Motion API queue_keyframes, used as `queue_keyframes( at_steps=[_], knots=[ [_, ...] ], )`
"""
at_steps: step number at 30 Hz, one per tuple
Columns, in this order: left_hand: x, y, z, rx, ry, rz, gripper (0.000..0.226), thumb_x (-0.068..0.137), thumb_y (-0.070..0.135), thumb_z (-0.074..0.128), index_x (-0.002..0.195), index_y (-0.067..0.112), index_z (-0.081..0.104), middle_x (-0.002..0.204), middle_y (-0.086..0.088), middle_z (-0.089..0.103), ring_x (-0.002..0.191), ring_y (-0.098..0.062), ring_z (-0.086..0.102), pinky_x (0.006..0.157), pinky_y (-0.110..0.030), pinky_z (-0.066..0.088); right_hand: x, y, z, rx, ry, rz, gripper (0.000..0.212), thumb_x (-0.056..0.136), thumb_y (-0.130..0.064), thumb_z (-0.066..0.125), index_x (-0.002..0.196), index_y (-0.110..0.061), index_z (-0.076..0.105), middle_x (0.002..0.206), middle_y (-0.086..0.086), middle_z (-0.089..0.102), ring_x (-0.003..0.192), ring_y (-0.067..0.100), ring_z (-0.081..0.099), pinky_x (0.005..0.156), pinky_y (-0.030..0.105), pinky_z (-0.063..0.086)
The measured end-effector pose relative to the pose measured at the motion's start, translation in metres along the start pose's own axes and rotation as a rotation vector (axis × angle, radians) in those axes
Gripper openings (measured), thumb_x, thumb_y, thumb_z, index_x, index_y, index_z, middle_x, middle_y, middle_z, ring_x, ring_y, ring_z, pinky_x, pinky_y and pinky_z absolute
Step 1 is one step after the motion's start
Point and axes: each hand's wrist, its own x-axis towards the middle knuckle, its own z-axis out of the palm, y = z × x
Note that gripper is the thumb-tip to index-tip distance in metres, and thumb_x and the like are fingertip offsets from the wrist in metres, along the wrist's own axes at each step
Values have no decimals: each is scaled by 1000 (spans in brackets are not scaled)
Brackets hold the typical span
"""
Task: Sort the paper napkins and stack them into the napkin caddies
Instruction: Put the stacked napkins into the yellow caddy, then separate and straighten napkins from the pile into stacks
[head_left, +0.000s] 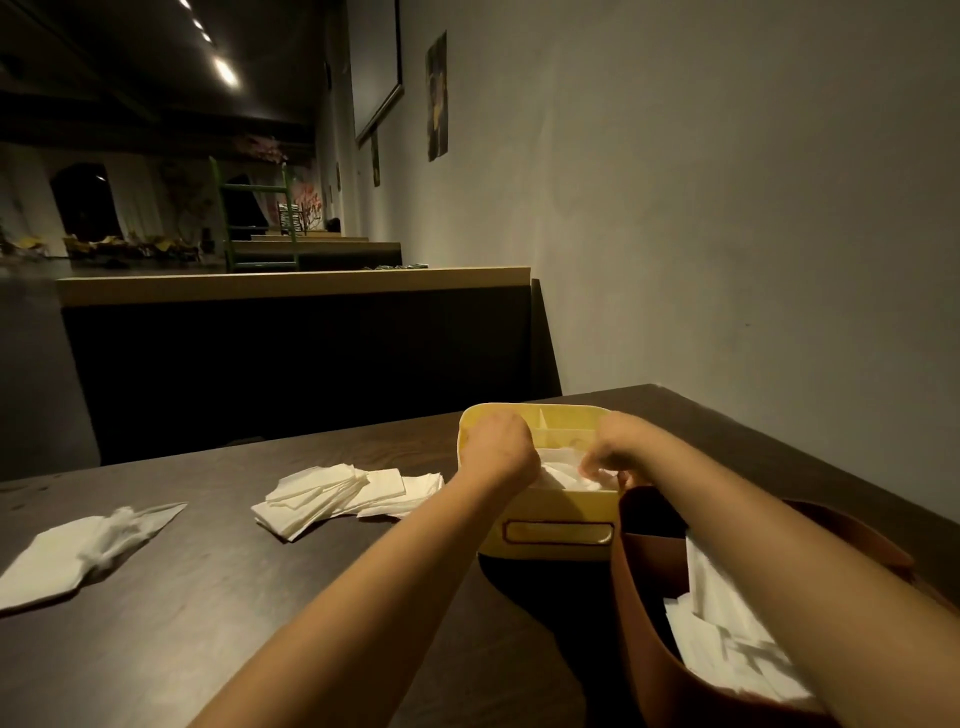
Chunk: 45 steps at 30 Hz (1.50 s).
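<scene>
Both bare forearms reach forward from the near edge of the table, converging toward its far right part. The left hand (497, 447) is curled, knuckles up, fingers tucked down out of sight. The right hand (615, 451) bends at the wrist, fingertips pinched together and pointing down and leftward.

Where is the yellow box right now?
The yellow caddy sits on the dark table, right of centre, just behind the brown caddy, with both hands reaching into it.

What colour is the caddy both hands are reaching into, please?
Yellow caddy, clearest in the head view.
</scene>
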Motion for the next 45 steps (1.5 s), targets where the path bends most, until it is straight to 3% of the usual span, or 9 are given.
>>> queue_keyframes(
  at_steps=[3, 6, 10, 19, 26, 31, 37, 41, 45],
  knots=[
    [-2, 1, 3, 161, 135, 181, 23, 88, 22, 64, 103, 5, 63, 106, -8, 57, 90, -19, 52, 75, -28, 44, 3, -3, 14, -260, 249, -62, 41, 81, -16, 67, 120, -4, 56, 111, 13, 55, 95, 24, 57, 69, 29, 50],
    [0, 7, 0, 132, 35, 288, 15, 92, 10, 57, 102, 3, 64, 102, -11, 66, 84, -21, 61, 71, -27, 47, 1, -8, 16, -487, 361, -265, 43, 86, -12, 62, 128, -9, 50, 127, 14, 49, 113, 30, 50, 89, 37, 47],
    [8, 3, 5, 115, -65, 291, 19, 93, 6, 53, 106, 3, 66, 101, -12, 67, 82, -18, 62, 77, -26, 51, 8, -10, 16, -429, 135, -342, 26, 90, -6, 55, 115, -10, 61, 116, 11, 60, 105, 25, 57, 90, 31, 48],
    [20, -6, 7, 109, -215, 218, 26, 94, 12, 53, 115, 5, 64, 110, -11, 64, 95, -22, 60, 86, -29, 51, 21, -5, 18, -396, 96, -400, 17, 88, -4, 56, 101, -9, 66, 108, 10, 64, 100, 25, 59, 82, 24, 46],
    [8, -11, -4, -35, -69, 258, 26, 97, 10, 44, 109, 3, 67, 91, -5, 58, 81, -17, 54, 76, -26, 47, 1, -13, 19, -350, 297, -353, 14, 87, -7, 56, 99, -14, 61, 88, 4, 56, 81, 18, 59, 73, 27, 52],
    [-26, -17, -35, -224, 109, 270, 27, 96, 4, 43, 112, 3, 65, 109, -13, 66, 97, -25, 63, 83, -31, 53, -23, -25, 10, -168, 432, -393, 13, 88, -6, 53, 93, -11, 64, 87, 8, 61, 80, 21, 59, 74, 33, 54],
    [-85, -78, -72, -385, 298, 131, 22, 94, 8, 51, 111, 5, 65, 108, -10, 67, 98, -21, 62, 84, -33, 52, -76, -71, 26, 44, 550, -725, 19, 92, -9, 50, 101, -7, 67, 94, 6, 62, 86, 15, 53, 73, 25, 44],
    [-133, -139, -77, -428, 333, -57, 22, 91, 10, 52, 108, 7, 66, 102, -10, 68, 87, -16, 60, 75, -25, 49, -96, -111, 74, 71, 451, -841, 18, 91, -12, 52, 102, -8, 66, 96, 7, 66, 88, 18, 60, 76, 30, 52],
    [-177, -196, -82, -501, 323, -242, 21, 92, 11, 51, 108, 9, 63, 99, -11, 68, 88, -21, 64, 78, -33, 53, -98, -142, 133, 51, 318, -853, 19, 87, -16, 55, 99, -10, 68, 100, 12, 69, 94, 26, 63, 82, 37, 51]
  ],
)
